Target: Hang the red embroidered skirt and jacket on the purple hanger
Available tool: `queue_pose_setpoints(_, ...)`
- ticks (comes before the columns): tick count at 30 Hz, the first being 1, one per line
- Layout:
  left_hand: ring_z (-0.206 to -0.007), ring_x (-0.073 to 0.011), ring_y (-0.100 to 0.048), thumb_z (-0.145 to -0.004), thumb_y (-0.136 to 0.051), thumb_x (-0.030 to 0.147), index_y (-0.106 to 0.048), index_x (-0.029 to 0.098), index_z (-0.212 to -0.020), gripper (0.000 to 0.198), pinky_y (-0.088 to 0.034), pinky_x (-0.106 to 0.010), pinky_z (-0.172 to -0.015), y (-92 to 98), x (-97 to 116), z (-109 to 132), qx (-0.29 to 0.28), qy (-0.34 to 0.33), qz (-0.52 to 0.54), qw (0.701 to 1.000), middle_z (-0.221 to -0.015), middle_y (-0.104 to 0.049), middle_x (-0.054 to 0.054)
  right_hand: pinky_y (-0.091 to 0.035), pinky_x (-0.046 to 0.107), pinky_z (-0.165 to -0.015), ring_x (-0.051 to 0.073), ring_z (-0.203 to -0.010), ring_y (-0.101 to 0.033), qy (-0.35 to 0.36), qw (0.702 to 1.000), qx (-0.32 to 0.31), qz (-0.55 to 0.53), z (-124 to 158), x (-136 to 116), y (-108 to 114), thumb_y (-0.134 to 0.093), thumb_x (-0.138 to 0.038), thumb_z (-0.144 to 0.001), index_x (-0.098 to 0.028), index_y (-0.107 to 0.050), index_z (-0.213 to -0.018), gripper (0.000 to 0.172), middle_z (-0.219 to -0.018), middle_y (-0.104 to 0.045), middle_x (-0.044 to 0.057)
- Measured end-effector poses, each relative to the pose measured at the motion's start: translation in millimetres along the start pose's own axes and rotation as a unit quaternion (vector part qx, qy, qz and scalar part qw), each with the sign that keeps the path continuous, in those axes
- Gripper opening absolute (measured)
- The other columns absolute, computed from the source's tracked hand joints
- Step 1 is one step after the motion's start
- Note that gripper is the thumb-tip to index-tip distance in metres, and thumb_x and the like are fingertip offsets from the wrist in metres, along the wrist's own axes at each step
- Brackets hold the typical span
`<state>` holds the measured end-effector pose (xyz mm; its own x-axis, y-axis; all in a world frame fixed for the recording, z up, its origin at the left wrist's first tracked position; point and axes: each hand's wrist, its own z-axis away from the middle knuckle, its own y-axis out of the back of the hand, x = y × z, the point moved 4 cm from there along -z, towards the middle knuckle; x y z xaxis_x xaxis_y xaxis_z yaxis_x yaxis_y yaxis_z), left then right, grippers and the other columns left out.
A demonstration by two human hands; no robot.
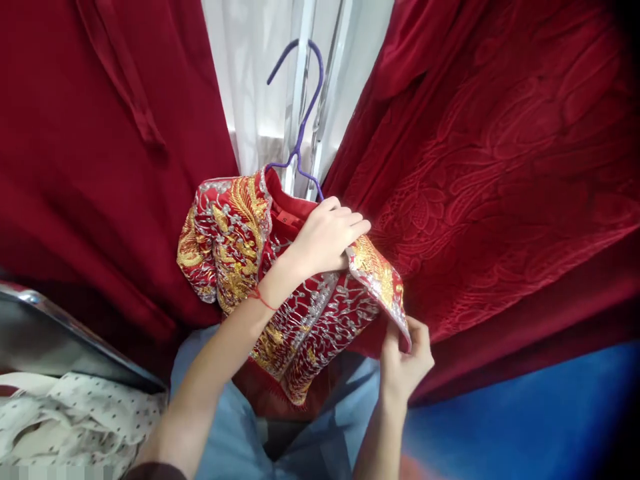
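A red jacket (240, 247) with gold and silver embroidery hangs from a purple hanger (301, 130), whose hook is near a pale metal rail. My left hand (330, 237) reaches across the front of the jacket and is closed over its right-hand shoulder, with the fingertips on top of the cloth. Lower down, my right hand (407, 353) pinches the silver-trimmed cuff of the right-hand sleeve (377, 273) between thumb and fingers. The sleeve is stretched between both hands. A small red label shows inside the collar.
Dark red cloth hangs at the left (100, 167), and red patterned garments (475, 180) hang at the right. White dotted fabric (85, 413) lies low on the left beside a metal-edged panel (75, 333). Blue material (525, 420) covers the lower right.
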<state>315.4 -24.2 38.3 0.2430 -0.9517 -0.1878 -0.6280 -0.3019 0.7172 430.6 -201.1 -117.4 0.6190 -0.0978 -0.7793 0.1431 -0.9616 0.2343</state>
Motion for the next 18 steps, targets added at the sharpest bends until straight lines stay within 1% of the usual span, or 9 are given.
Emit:
queue_pose_setpoints(2, -0.085, -0.0212, -0.061, -0.077, -0.060, 0.023, -0.068, 0.016, -0.098, 0.024, -0.038, -0.040, -0.086, -0.4, -0.3, 2.5, 0.005, -0.015, 0.023, 1.000, -0.090, -0.071, -0.004, -0.045, 0.027, -0.063, 0.017, -0.063, -0.058, -0.035, 0.999, 0.000, -0.008, 11.6, 17.0, -9.9, -0.061, -0.045, -0.087, -0.016, -0.066, -0.084, 0.030, -0.072, -0.064, 0.003)
queue_pose_setpoints(4, -0.087, -0.0221, -0.059, -0.078, -0.062, 0.034, -0.068, 0.016, -0.101, 0.030, -0.037, -0.042, -0.088, -0.3, -0.7, 5.2, 0.009, -0.029, 0.046, 0.999, -0.092, -0.071, -0.005, -0.043, 0.028, -0.059, 0.017, -0.056, -0.054, -0.055, 0.998, -0.025, -0.005, 25.6, 23.6, -19.8, -0.061, -0.050, -0.086, -0.016, -0.064, -0.072, 0.037, -0.061, -0.060, 0.002)
queue_pose_setpoints(6, -0.089, -0.0219, -0.058, -0.081, -0.061, 0.036, -0.068, 0.017, -0.103, 0.029, -0.036, -0.042, -0.090, -1.6, -2.1, 7.5, 0.009, -0.037, 0.049, 0.998, -0.094, -0.071, -0.005, -0.041, 0.029, -0.054, 0.016, -0.050, -0.049, -0.075, 0.996, -0.044, -0.004, 37.3, 23.9, -27.0, -0.063, -0.053, -0.085, -0.018, -0.059, -0.062, 0.042, -0.054, -0.055, 0.001)
queue_pose_setpoints(7, -0.089, -0.0214, -0.058, -0.083, -0.060, 0.033, -0.068, 0.018, -0.103, 0.026, -0.035, -0.041, -0.090, -2.8, -3.0, 8.2, 0.009, -0.040, 0.044, 0.998, -0.094, -0.071, -0.004, -0.041, 0.029, -0.053, 0.016, -0.048, -0.049, -0.088, 0.995, -0.046, -0.005, 41.1, 23.2, -29.3, -0.063, -0.054, -0.084, -0.019, -0.057, -0.061, 0.043, -0.053, -0.054, 0.001)
queue_pose_setpoints(9, -0.090, -0.0203, -0.058, -0.086, -0.057, 0.027, -0.068, 0.019, -0.101, 0.020, -0.034, -0.040, -0.091, -5.7, -4.8, 8.7, 0.014, -0.043, 0.031, 0.998, -0.093, -0.071, -0.003, -0.043, 0.029, -0.054, 0.017, -0.052, -0.053, -0.120, 0.992, -0.023, -0.008, 43.9, 22.7, -31.1, -0.064, -0.054, -0.084, -0.017, -0.062, -0.073, 0.039, -0.061, -0.061, 0.003)
queue_pose_setpoints(11, -0.089, -0.0200, -0.057, -0.087, -0.058, 0.028, -0.068, 0.020, -0.100, 0.019, -0.035, -0.040, -0.090, -8.6, -5.7, 8.4, 0.020, -0.047, 0.023, 0.998, -0.093, -0.071, -0.003, -0.046, 0.029, -0.057, 0.018, -0.059, -0.057, -0.140, 0.989, 0.039, -0.006, 41.4, 24.2, -29.3, -0.067, -0.053, -0.083, -0.015, -0.065, -0.092, 0.040, -0.073, -0.067, 0.005)
queue_pose_setpoints(13, -0.090, -0.0205, -0.057, -0.087, -0.060, 0.030, -0.068, 0.020, -0.100, 0.019, -0.035, -0.040, -0.090, -11.6, -5.8, 7.6, 0.024, -0.047, 0.009, 0.999, -0.095, -0.071, -0.003, -0.047, 0.029, -0.058, 0.018, -0.062, -0.058, -0.143, 0.985, 0.097, -0.006, 35.6, 27.6, -27.4, -0.071, -0.053, -0.080, -0.013, -0.065, -0.102, 0.046, -0.079, -0.068, 0.007)
queue_pose_setpoints(15, -0.092, -0.0209, -0.057, -0.086, -0.061, 0.027, -0.068, 0.021, -0.102, 0.018, -0.035, -0.040, -0.090, -15.8, -5.0, 5.7, 0.022, -0.042, -0.018, 0.999, -0.096, -0.070, -0.003, -0.045, 0.029, -0.056, 0.018, -0.059, -0.056, -0.147, 0.983, 0.103, -0.024, 28.6, 31.5, -27.7, -0.071, -0.055, -0.079, -0.012, -0.067, -0.095, 0.046, -0.074, -0.065, 0.007)
queue_pose_setpoints(18, -0.097, -0.0224, -0.057, -0.086, -0.062, 0.020, -0.068, 0.020, -0.104, 0.018, -0.036, -0.040, -0.091, -24.6, -3.4, 0.3, 0.017, -0.012, -0.062, 0.998, -0.098, -0.069, -0.004, -0.038, 0.028, -0.048, 0.015, -0.049, -0.046, -0.162, 0.982, 0.084, -0.043, 25.3, 26.7, -22.9, -0.067, -0.056, -0.082, -0.014, -0.064, -0.073, 0.043, -0.057, -0.053, 0.002)
